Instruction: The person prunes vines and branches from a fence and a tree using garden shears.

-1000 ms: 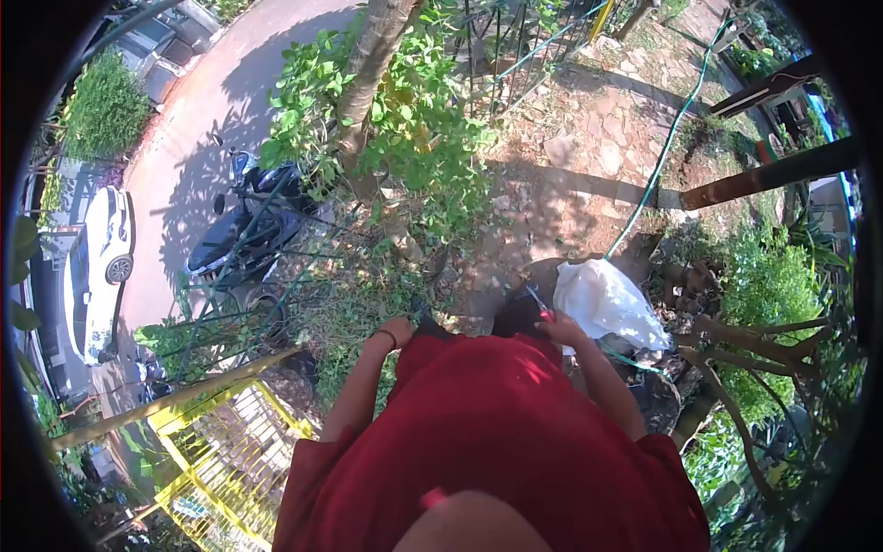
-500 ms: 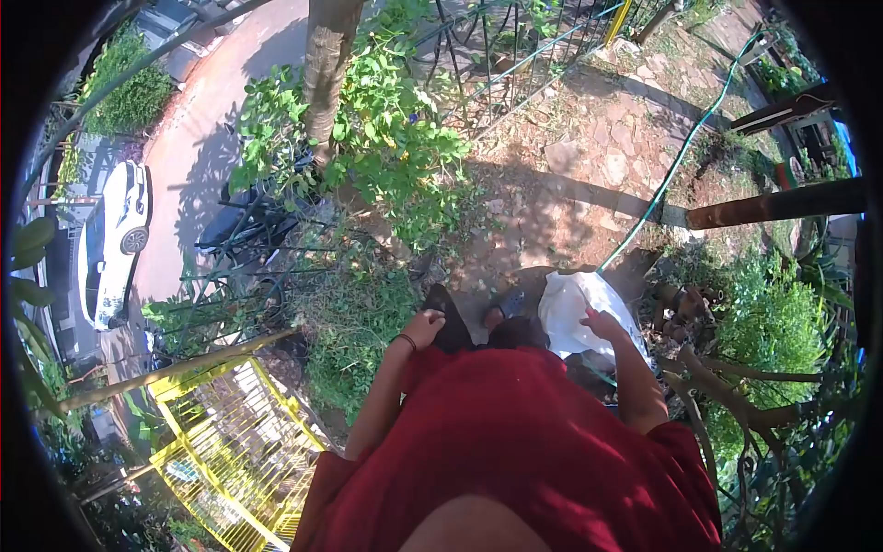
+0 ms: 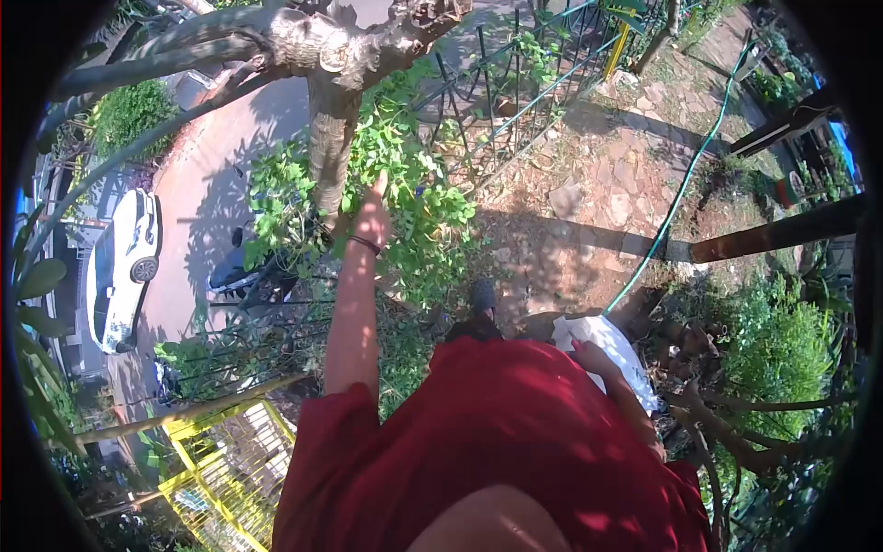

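Observation:
My left hand (image 3: 372,219) is stretched forward beside the tree trunk (image 3: 329,156), against the leafy green vine (image 3: 400,152). A finger points out into the leaves, and nothing shows in this hand. Low at the right, my right hand (image 3: 593,357) is closed round a small red object (image 3: 578,345), mostly hidden by the fingers. Behind and below that hand lies a white sack (image 3: 625,354); whether they touch is unclear.
A metal fence (image 3: 478,92) runs behind the vine. A green hose (image 3: 681,189) crosses the stone-paved ground (image 3: 607,175). Thick branches (image 3: 313,41) hang at upper left, a yellow cage-like frame (image 3: 221,469) stands at lower left, and a white car (image 3: 124,267) is on the road.
My left hand has moved from near my leg forward to the vine. My right hand, still on the red object, is closer to my body. The view has shifted, showing more branches above.

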A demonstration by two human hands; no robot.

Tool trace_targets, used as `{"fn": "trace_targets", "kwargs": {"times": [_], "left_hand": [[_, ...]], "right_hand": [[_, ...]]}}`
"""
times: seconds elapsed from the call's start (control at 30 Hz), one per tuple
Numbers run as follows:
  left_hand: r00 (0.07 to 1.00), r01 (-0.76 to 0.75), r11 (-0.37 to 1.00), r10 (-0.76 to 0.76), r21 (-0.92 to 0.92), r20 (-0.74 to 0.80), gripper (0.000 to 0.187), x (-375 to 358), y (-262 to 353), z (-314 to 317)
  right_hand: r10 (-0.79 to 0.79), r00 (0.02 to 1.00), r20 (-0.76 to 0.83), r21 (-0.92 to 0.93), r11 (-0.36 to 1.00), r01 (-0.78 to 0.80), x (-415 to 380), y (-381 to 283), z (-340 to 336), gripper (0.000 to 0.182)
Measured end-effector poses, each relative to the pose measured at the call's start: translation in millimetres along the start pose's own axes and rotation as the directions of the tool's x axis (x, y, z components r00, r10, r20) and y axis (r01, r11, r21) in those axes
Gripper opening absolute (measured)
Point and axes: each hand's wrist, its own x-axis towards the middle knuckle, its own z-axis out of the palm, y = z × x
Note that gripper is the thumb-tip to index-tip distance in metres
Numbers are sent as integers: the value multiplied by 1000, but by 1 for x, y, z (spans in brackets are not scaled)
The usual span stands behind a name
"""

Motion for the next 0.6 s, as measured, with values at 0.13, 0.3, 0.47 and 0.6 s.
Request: {"fn": "trace_targets", "kwargs": {"times": [0.13,0.3,0.47,0.6], "left_hand": [[871,278,-277,-332,-920,363,59,73,55,-41],[904,162,-205,-362,-965,228,50,154,20,-21],[750,184,-213,-600,-960,277,39,183,28,10],[710,149,163,-704,-975,-9,33,182,45,11]], "right_hand": [[203,976,-82,244,953,-178,-15,-48,-72,79],[310,921,-237,371,905,-209,-4,-42,-96,78],[373,925,-69,458,836,-303,13,22,-90,70],[425,904,42,577,728,-369,15,47,-117,64]]}}
